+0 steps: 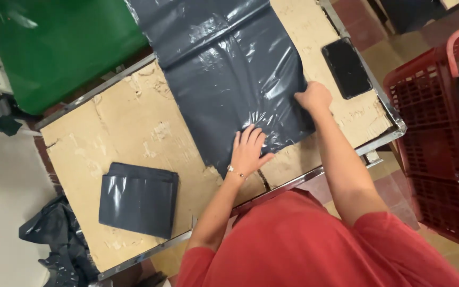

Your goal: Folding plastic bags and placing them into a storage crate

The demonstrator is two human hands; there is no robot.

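1. Your left hand (248,150) lies flat, grip open, pressing the grey plastic mailer bag (229,79) at frame centre.
2. Your right hand (313,97) pinches its right edge; the bag's long axis runs toward the top of the frame.

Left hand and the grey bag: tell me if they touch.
Touching. The head view shows the left hand pressed flat on the grey bag, fingers spread across its lower edge.

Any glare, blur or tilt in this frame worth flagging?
Head view: white glare streaks the large grey plastic bag beside the left hand; the right hand is slightly soft; the cardboard-topped table sits tilted; the folded grey bag stack shines faintly.
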